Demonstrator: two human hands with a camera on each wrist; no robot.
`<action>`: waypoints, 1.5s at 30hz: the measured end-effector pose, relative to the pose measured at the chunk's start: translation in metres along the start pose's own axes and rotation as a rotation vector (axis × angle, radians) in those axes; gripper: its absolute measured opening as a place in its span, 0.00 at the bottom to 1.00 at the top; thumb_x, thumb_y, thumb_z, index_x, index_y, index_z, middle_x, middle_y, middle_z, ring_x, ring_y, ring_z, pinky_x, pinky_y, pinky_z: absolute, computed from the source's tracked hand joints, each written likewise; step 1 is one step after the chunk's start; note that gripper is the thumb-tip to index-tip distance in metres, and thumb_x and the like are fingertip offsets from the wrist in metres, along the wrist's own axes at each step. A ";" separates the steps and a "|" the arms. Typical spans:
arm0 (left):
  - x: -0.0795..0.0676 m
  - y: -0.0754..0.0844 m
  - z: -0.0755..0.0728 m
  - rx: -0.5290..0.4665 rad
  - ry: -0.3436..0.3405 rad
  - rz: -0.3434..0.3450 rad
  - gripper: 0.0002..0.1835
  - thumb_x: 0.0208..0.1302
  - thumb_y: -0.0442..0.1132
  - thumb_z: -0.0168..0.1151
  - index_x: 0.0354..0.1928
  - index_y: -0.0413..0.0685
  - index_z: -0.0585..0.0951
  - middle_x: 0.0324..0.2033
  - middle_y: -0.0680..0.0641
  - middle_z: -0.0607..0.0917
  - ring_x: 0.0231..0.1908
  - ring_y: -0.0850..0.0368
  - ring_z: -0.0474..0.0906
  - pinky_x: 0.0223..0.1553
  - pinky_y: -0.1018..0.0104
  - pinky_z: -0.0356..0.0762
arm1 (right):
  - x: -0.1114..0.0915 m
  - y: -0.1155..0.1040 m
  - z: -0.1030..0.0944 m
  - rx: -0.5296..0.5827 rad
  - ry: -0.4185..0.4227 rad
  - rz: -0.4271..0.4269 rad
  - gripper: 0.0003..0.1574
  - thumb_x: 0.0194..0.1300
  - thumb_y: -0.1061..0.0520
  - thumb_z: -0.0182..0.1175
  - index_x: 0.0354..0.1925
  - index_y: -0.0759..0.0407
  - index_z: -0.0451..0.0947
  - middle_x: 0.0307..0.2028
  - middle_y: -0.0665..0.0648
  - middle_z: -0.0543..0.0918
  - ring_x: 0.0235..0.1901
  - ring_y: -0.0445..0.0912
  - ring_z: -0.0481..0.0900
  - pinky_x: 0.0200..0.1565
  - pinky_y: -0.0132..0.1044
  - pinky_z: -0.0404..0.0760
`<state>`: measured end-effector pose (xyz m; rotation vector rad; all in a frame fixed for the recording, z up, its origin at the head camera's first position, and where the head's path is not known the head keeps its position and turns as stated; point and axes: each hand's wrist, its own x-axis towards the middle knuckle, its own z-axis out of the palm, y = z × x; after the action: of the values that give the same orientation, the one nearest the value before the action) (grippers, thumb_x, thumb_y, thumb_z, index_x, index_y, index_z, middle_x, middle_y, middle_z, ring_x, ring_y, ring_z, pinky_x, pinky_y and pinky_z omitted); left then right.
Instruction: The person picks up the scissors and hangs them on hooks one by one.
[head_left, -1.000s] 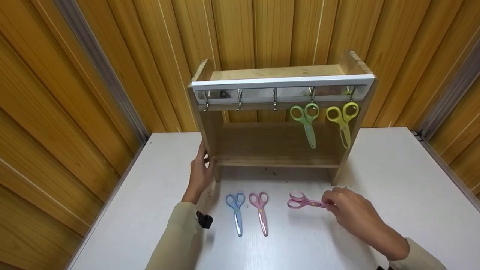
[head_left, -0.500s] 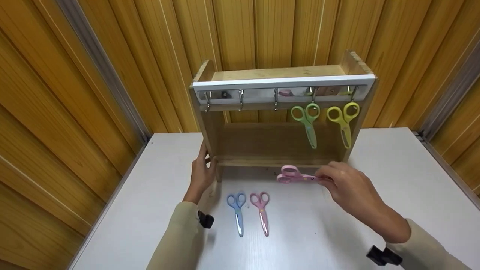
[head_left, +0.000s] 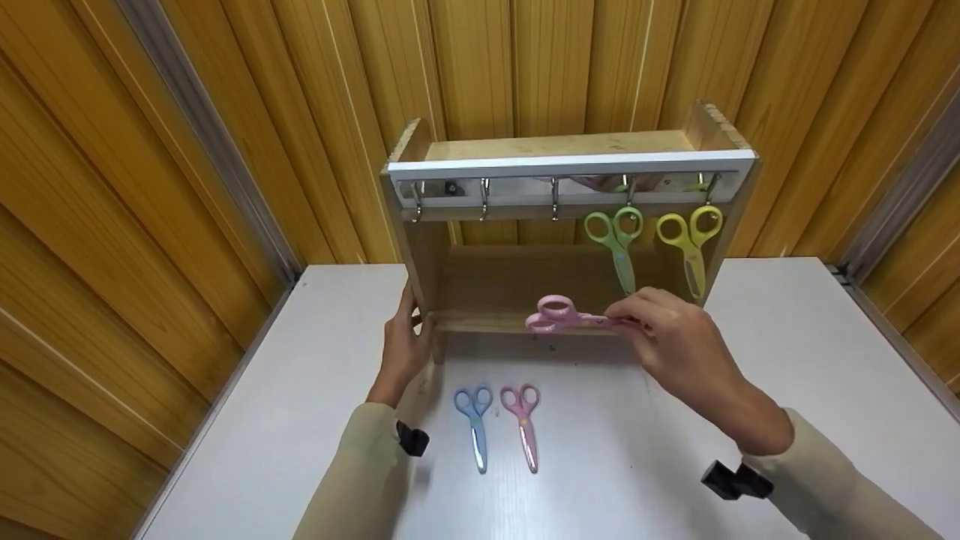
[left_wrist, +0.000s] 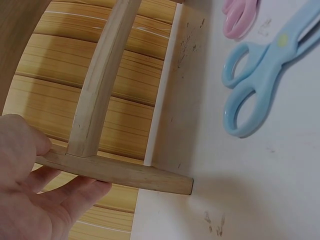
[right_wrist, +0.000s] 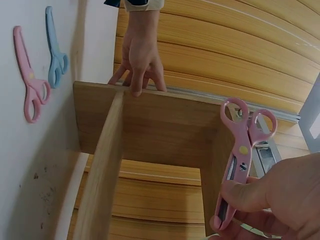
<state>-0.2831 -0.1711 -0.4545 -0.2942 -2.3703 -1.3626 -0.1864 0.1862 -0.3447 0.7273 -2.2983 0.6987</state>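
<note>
I had the right hand [head_left: 675,337] pinching the pink scissors [head_left: 567,319] by the blade end, loops leftward, above the table [head_left: 585,465], on the near side of the wooden rack [head_left: 495,289]; the left hand [head_left: 403,349] gripped the rack's left edge.

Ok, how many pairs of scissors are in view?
5. Green plastic scissors and yellow plastic scissors hang from the white hook rail; blue plastic scissors and pink plastic scissors lie on the white table; the right hand holds another pink pair.

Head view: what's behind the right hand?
Around the right hand: the rack's lower shelf left of it, right side panel above, white tabletop below. Covered: the panel's lower end and the shelf's front right corner.
</note>
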 end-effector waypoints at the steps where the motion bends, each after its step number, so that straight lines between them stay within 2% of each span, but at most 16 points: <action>1: 0.000 0.000 0.000 0.006 0.001 0.012 0.42 0.75 0.28 0.55 0.83 0.56 0.49 0.75 0.43 0.67 0.66 0.41 0.75 0.61 0.50 0.81 | 0.002 -0.001 0.001 0.014 0.009 -0.002 0.15 0.51 0.70 0.78 0.36 0.57 0.88 0.33 0.49 0.86 0.34 0.39 0.81 0.34 0.36 0.88; 6: 0.000 -0.001 0.000 0.029 0.011 0.048 0.41 0.75 0.27 0.55 0.83 0.51 0.50 0.73 0.41 0.70 0.66 0.42 0.74 0.62 0.53 0.81 | 0.011 -0.003 0.008 0.103 0.048 0.015 0.13 0.55 0.70 0.75 0.38 0.59 0.88 0.35 0.50 0.87 0.33 0.38 0.80 0.34 0.26 0.83; 9: 0.000 0.000 0.000 0.029 0.012 0.030 0.41 0.75 0.28 0.55 0.83 0.53 0.49 0.73 0.42 0.70 0.67 0.44 0.74 0.62 0.54 0.80 | 0.016 -0.004 0.012 0.172 0.077 0.058 0.12 0.56 0.69 0.75 0.40 0.60 0.89 0.34 0.50 0.87 0.32 0.39 0.80 0.35 0.21 0.81; 13: 0.000 0.001 0.001 0.026 0.006 0.002 0.42 0.75 0.28 0.56 0.83 0.56 0.49 0.75 0.43 0.68 0.67 0.44 0.74 0.63 0.52 0.80 | 0.021 -0.003 0.020 0.260 0.118 0.128 0.11 0.57 0.68 0.75 0.40 0.60 0.89 0.33 0.50 0.86 0.31 0.40 0.80 0.34 0.21 0.81; 21: 0.001 0.001 0.002 0.015 0.006 0.013 0.42 0.75 0.27 0.55 0.83 0.57 0.49 0.76 0.44 0.66 0.66 0.42 0.75 0.60 0.50 0.82 | 0.029 -0.007 0.039 0.394 0.140 0.279 0.09 0.61 0.63 0.74 0.42 0.58 0.88 0.34 0.50 0.87 0.31 0.44 0.82 0.33 0.26 0.82; 28: 0.001 0.001 0.002 0.004 0.004 0.018 0.42 0.76 0.27 0.54 0.83 0.57 0.49 0.76 0.44 0.66 0.68 0.43 0.73 0.62 0.51 0.80 | 0.034 -0.010 0.051 0.442 0.144 0.368 0.09 0.63 0.60 0.73 0.44 0.57 0.88 0.36 0.50 0.88 0.33 0.44 0.82 0.36 0.30 0.84; 34: 0.001 0.001 0.002 0.014 0.006 0.033 0.41 0.75 0.27 0.54 0.83 0.54 0.49 0.76 0.44 0.66 0.69 0.44 0.71 0.63 0.50 0.79 | 0.034 -0.008 0.060 0.473 0.159 0.386 0.09 0.64 0.60 0.73 0.44 0.58 0.88 0.35 0.52 0.88 0.32 0.45 0.82 0.34 0.27 0.82; 38: 0.002 0.001 0.001 0.026 0.008 0.023 0.41 0.75 0.28 0.55 0.83 0.53 0.49 0.76 0.44 0.67 0.70 0.46 0.71 0.64 0.53 0.79 | 0.033 -0.007 0.063 0.477 0.170 0.394 0.10 0.64 0.60 0.73 0.44 0.59 0.88 0.35 0.52 0.88 0.32 0.45 0.82 0.34 0.26 0.82; 45: 0.001 0.002 0.001 0.020 0.009 -0.003 0.42 0.75 0.28 0.55 0.83 0.55 0.49 0.75 0.44 0.67 0.69 0.46 0.72 0.63 0.51 0.79 | 0.032 -0.004 0.068 0.472 0.174 0.404 0.10 0.64 0.59 0.73 0.44 0.59 0.88 0.36 0.52 0.88 0.33 0.45 0.82 0.36 0.26 0.83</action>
<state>-0.2832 -0.1688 -0.4530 -0.2783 -2.3765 -1.3381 -0.2313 0.1301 -0.3671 0.3749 -2.1547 1.4624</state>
